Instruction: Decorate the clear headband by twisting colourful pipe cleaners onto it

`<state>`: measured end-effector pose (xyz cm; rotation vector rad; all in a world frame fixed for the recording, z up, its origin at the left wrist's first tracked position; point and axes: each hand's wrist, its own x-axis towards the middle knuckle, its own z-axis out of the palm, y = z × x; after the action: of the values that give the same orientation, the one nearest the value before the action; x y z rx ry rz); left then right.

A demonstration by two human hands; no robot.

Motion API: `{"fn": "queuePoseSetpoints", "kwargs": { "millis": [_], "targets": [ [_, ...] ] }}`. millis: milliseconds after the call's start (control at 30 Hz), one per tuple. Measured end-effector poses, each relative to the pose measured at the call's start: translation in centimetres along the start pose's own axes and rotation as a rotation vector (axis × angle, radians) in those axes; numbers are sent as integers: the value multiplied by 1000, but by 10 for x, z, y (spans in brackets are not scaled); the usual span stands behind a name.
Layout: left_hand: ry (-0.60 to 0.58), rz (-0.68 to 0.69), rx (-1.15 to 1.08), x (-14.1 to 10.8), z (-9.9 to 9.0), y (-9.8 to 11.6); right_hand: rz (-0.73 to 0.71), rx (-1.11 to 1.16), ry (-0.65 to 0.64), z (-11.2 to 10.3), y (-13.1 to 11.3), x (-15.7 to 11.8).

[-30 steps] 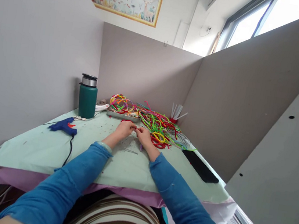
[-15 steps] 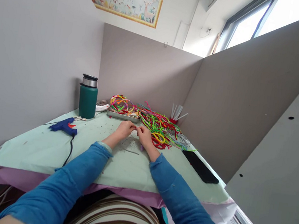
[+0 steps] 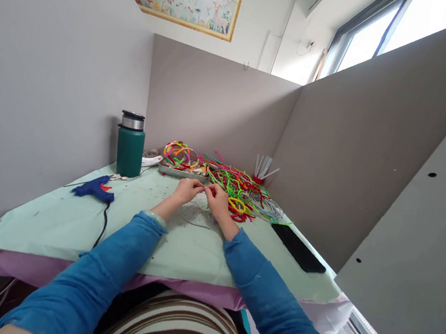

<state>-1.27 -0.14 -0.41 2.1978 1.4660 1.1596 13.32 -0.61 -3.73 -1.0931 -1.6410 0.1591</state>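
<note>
My left hand (image 3: 187, 190) and my right hand (image 3: 217, 199) meet fingertip to fingertip above the middle of the table. Both are closed in a pinch. Whatever lies between the fingers is too small and too covered to name. Below my right palm a bit of something purple (image 3: 213, 219) shows. A thin grey strand (image 3: 198, 225) lies on the cloth under my wrists, among dark specks. Just beyond my right hand spreads a pile of bright fuzzy pipe cleaners (image 3: 241, 183).
A metal tray (image 3: 183, 173) with colourful fuzzy rings stands at the back. To the left are a green bottle (image 3: 129, 151) and a blue glue gun (image 3: 97, 188) with its cord. A black phone (image 3: 298, 248) lies at right; white sticks (image 3: 263, 167) stand behind. Partitions enclose the table.
Both hands stay together in nearly the same place, with only a slight shift of the fingers. The view has moved a little.
</note>
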Motion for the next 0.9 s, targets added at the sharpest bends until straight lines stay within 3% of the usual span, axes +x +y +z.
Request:
{"fn": "queuePoseSetpoints", "kwargs": {
  "millis": [367,467,733,900],
  "targets": [
    [-325,-190,-602,-3,-1,-8,52,315,-135,-3,-1,3],
    [-358,-218,-592,-4,0,-8,24,294,-150,-3,1,3],
    [-319,-315,-256,-5,8,-7,9,22,-258,3,14,2],
    [-353,-380,-373,-6,3,-4,-18,-3,-256,3,16,3]
  ]
}}
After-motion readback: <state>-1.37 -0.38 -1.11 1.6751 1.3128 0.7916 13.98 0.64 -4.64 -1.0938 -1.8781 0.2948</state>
